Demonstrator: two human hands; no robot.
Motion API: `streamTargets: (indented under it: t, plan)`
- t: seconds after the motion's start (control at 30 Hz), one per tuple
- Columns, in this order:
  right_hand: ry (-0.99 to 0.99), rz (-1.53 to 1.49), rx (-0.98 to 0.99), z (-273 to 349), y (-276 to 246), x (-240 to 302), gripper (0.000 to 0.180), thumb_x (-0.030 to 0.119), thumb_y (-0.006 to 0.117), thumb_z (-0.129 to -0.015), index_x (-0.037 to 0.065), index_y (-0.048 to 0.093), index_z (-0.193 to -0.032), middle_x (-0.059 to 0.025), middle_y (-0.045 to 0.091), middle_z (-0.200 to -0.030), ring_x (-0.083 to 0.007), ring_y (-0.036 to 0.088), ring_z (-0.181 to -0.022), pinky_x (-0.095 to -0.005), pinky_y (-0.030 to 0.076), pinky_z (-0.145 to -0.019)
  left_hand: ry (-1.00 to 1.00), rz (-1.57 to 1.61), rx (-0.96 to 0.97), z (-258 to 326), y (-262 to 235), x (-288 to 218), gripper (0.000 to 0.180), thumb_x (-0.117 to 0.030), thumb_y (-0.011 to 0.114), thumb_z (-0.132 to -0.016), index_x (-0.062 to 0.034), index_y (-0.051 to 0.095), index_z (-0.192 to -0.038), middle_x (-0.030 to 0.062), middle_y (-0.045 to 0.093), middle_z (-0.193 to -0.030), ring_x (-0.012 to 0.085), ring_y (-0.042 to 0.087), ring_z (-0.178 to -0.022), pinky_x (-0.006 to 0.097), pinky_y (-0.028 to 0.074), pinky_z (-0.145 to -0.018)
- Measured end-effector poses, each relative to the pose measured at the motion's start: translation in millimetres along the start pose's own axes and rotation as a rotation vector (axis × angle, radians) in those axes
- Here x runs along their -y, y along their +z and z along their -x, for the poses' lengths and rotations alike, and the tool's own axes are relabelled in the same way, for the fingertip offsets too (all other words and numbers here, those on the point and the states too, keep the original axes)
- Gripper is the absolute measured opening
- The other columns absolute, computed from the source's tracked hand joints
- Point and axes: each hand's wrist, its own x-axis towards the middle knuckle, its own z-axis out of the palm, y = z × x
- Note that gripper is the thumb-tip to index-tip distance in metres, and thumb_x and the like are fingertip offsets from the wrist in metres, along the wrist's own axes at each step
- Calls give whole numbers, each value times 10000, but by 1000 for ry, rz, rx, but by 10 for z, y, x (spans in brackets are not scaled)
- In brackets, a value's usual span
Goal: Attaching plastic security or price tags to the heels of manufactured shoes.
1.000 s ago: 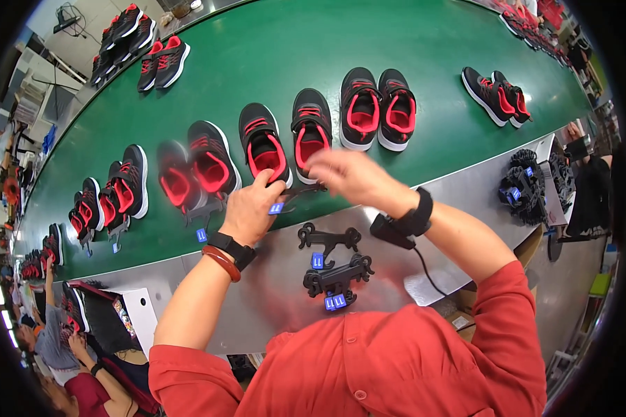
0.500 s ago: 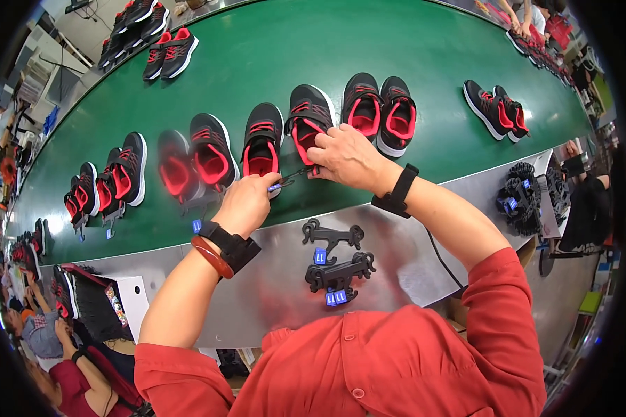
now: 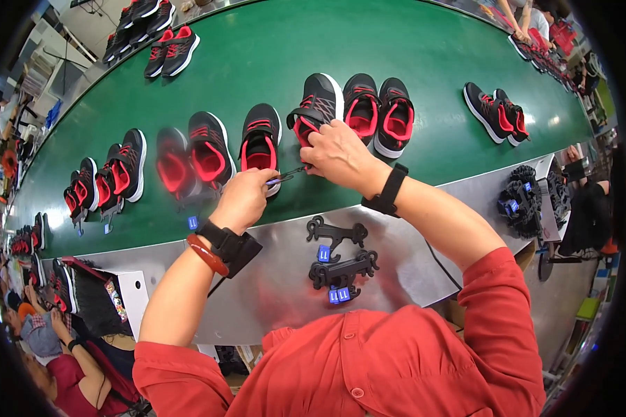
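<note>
A black sneaker with red lining stands on the green belt, its heel toward me. My right hand is closed on that heel, fingers bent over the collar. My left hand pinches a dark plastic shoe hanger, which reaches across to the right hand's fingertips. Where the hanger meets the heel is hidden by the fingers. Just beyond my left hand stands another sneaker, its heel close to the hanger. On the steel ledge in front of me lie several black shoe hangers with blue tags.
More sneaker pairs stand along the green belt, left, right and at the far side. A bundle of black hangers lies at the right of the steel ledge. Other people work at the left and far right.
The sneaker in my right hand has shifted slightly, its toe now farther up and right, near the neighbouring pair. Both hands have moved a little left; the hanger is still between them.
</note>
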Motion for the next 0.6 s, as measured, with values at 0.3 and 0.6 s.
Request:
streamTargets:
  t: [0.3,0.6]
  plan:
    - [126,51,74,-267,-57,83,156,268,682,-696,131,635,-753,-61,609,-698,-243,602,-683,-370,411,-683,24,103,-122,93,-179,-154,285,5,510,-791,-54,620,-1047,144,631,-1008,375,596,-912,407,485,-779]
    - [143,-503,-124,-39,127,111,484,64,708,-674,64,557,-1134,-132,545,-1125,-337,557,-962,-420,474,-809,250,-30,-59,5,-12,265,483,113,482,-769,-102,569,-1192,221,348,-1408,393,602,-997,382,475,-900]
